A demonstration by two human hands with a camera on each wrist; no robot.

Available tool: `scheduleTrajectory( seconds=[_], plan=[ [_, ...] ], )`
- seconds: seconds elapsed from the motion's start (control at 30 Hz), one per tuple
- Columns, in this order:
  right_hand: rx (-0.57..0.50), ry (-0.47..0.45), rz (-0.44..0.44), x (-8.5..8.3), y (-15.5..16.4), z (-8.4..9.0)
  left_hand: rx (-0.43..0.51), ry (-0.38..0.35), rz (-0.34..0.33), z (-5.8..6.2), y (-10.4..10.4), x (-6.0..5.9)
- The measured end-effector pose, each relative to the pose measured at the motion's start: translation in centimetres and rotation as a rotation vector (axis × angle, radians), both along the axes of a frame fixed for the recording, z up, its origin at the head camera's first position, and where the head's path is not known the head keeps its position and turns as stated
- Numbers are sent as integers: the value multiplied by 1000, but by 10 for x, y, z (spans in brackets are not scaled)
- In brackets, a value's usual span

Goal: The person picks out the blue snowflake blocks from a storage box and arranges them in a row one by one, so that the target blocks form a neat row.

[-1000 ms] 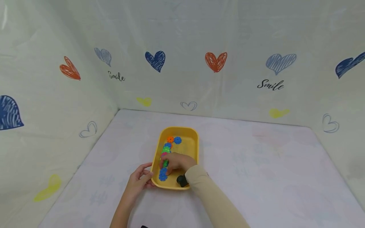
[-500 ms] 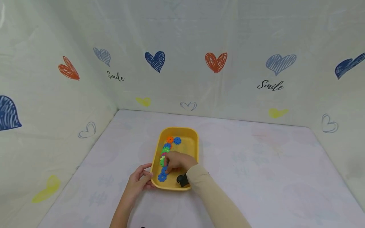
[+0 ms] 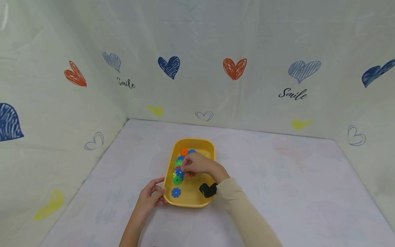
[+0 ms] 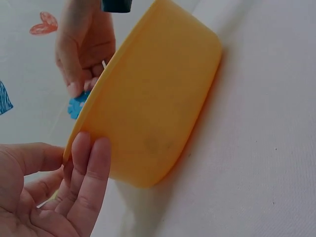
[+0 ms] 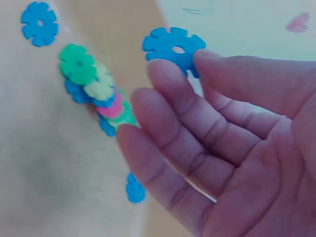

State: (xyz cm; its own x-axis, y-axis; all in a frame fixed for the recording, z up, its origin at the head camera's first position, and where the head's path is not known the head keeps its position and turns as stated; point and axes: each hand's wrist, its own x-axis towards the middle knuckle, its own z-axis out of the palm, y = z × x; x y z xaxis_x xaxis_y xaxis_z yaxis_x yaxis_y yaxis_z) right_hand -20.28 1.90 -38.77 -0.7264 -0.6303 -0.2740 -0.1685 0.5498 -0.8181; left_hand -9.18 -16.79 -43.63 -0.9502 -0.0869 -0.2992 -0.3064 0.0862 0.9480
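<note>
Blue disc (image 5: 174,48) pinched in right hand (image 3: 197,164) above yellow tray (image 3: 206,145), left hand (image 3: 150,197) relaxed on its rim.

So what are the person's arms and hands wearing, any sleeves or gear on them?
The right arm wears a long beige sleeve down to the wrist, with a small black device strapped there. The left arm has no sleeve in view. Both the left hand and right hand are ungloved, no rings visible.
</note>
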Motion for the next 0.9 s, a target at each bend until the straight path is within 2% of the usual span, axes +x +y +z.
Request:
scheduleTrajectory(
  seconds=[0.2, 0.4, 0.63, 0.9],
  plan=[
    [-122, 14, -82, 4, 31, 9, -30, 20, 22, -1, 1, 1],
    [-203, 33, -191, 7, 65, 4, -24, 22, 39, -2, 1, 1],
    [-251, -35, -345, 10, 98, -10, -19, 20, 36, -1, -1, 3],
    [-213, -59, -509, 12, 123, -37, -26, 2, 34, -1, -1, 2]
  ],
)
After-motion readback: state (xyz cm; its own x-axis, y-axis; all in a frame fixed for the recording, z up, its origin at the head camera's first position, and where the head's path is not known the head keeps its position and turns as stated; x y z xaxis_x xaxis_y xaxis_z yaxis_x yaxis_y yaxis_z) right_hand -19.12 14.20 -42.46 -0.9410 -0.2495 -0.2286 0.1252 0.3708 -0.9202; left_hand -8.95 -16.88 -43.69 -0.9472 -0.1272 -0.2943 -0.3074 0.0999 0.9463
